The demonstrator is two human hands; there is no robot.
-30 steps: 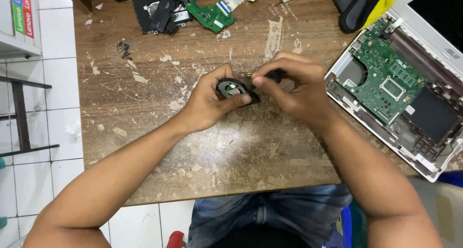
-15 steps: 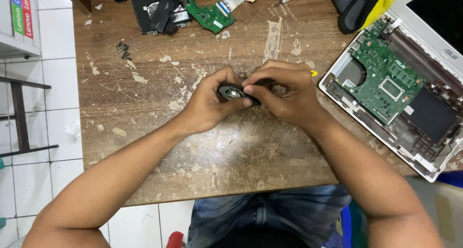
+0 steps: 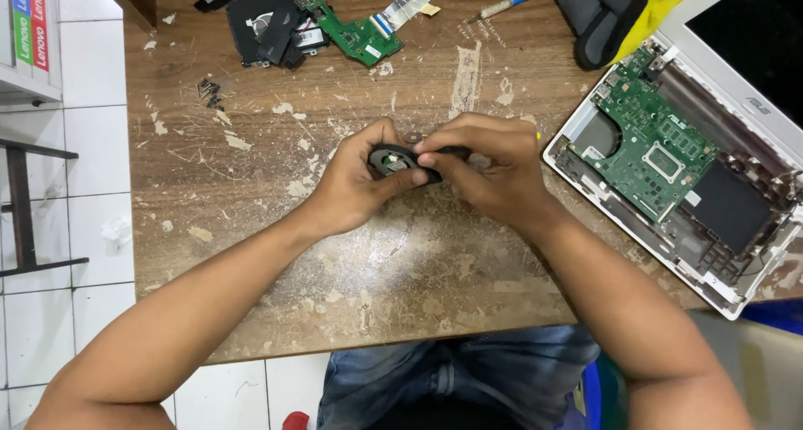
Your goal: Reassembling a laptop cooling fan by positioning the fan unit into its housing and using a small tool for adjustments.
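Both hands meet over the middle of the worn wooden desk (image 3: 251, 229). The left hand (image 3: 355, 187) cups a small black round fan (image 3: 400, 161), thumb pressed on its near edge. The right hand (image 3: 493, 166) pinches the fan's other side, fingers (image 3: 443, 141) curled tight on it. Beyond the right fingers lies an opened white laptop (image 3: 669, 154), green board bare. Beyond the left fingers lie a loose green circuit board (image 3: 355, 35) and a blue-handled screwdriver (image 3: 512, 2).

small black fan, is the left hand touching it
Touching. The head view shows the left hand with its thumb and fingers wrapped round the small black fan, no gap visible.
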